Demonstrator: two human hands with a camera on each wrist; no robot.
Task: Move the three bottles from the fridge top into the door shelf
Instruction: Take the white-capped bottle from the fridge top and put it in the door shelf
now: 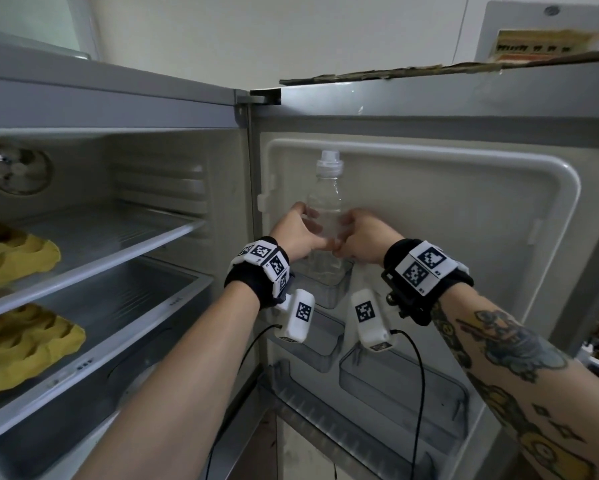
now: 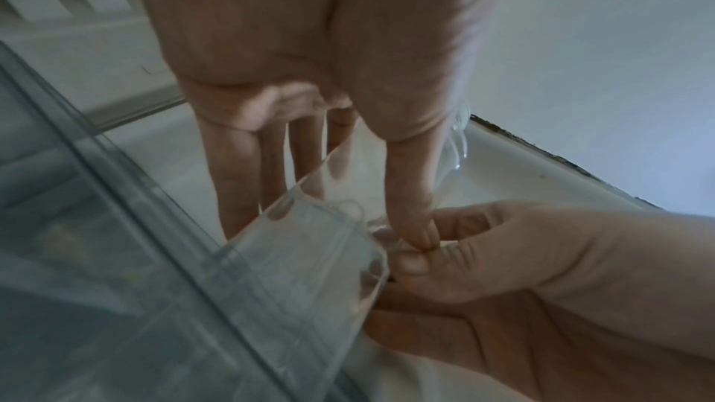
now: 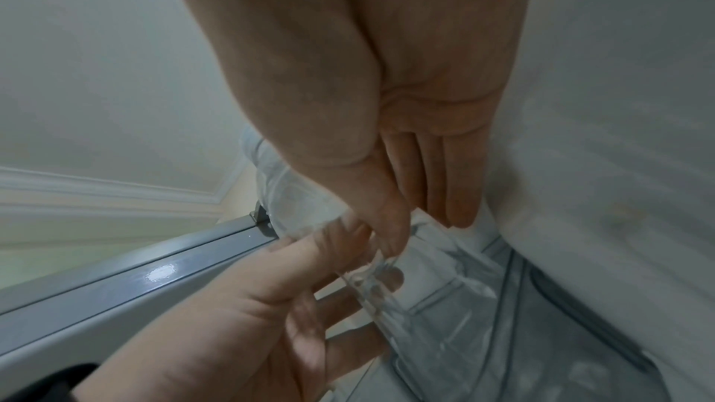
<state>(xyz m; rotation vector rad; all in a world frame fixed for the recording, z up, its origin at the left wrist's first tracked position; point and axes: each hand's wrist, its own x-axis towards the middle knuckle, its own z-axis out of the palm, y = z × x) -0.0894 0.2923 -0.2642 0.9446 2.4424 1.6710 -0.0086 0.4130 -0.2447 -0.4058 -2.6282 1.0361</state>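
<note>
I hold a clear plastic bottle [image 1: 324,199] with a pale cap upright against the inside of the open fridge door. Its base sits in the small clear top door shelf [image 1: 329,292]. My left hand [image 1: 303,230] grips the bottle's left side, fingers behind and thumb in front. My right hand [image 1: 351,235] holds its right side, thumb meeting the left thumb. In the left wrist view the bottle [image 2: 321,243] dips behind the shelf wall [image 2: 116,256], with the left thumb [image 2: 410,194] on it. The right wrist view shows the bottle [image 3: 445,301] between my right fingers [image 3: 452,194] and left hand [image 3: 271,317].
Yellow egg trays [image 1: 17,254] lie on the fridge's inner shelves at left. More clear door shelves [image 1: 395,379] hang below the top one. Torn cardboard [image 1: 429,69] lies along the fridge door's top edge. Wrist-camera cables hang under both forearms.
</note>
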